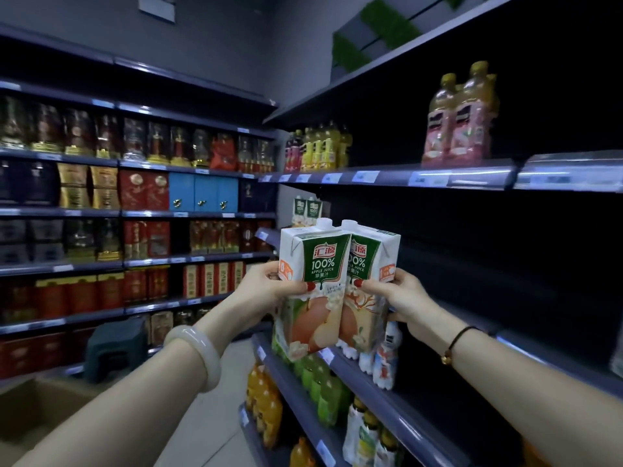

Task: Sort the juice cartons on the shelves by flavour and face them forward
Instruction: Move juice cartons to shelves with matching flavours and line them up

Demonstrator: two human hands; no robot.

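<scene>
Two white apple juice cartons with green labels are held up side by side in front of the right-hand shelving. My left hand (269, 284) grips the left apple juice carton (312, 288) around its middle. My right hand (401, 293) grips the right apple juice carton (365, 284), which is angled against the first. Both labels face me. Further back, two more cartons of the same kind (307, 210) stand on the dark middle shelf (472, 264) of the right unit.
Juice bottles (460, 123) stand on the upper right shelf, with yellow and red bottles (317, 148) further back. Green, orange and white bottles (323, 389) fill the lower shelves. Boxed liquor lines the left shelving (135, 210). A grey stool (116, 345) and a cardboard box (37, 409) sit on the floor.
</scene>
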